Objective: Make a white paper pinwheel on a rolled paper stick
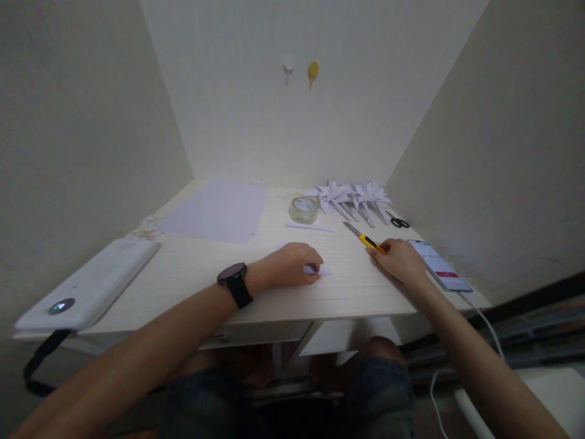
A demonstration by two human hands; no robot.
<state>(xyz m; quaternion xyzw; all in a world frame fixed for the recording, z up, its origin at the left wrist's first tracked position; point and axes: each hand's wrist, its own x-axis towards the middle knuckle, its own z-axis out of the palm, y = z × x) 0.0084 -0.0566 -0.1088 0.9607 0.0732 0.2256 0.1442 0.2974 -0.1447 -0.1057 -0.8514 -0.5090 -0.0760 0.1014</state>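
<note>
The utility knife [365, 239] is being gripped at its near end by the right hand [400, 259], its blade angled away leftward; a small paper piece [315, 269] is being pressed onto the counter [192, 268] by the curled left hand [287, 263].

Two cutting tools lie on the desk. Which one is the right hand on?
The yellow utility knife: the right hand touches its handle end. The black-handled scissors lie untouched farther back, beside the paper pinwheels.

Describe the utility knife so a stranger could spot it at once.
Start at the pale wooden desk and go to its right side, just left of the phone. The utility knife lies there under the right hand. Unlike the black-handled scissors behind it, it has a yellow body and a bare blade.
</note>
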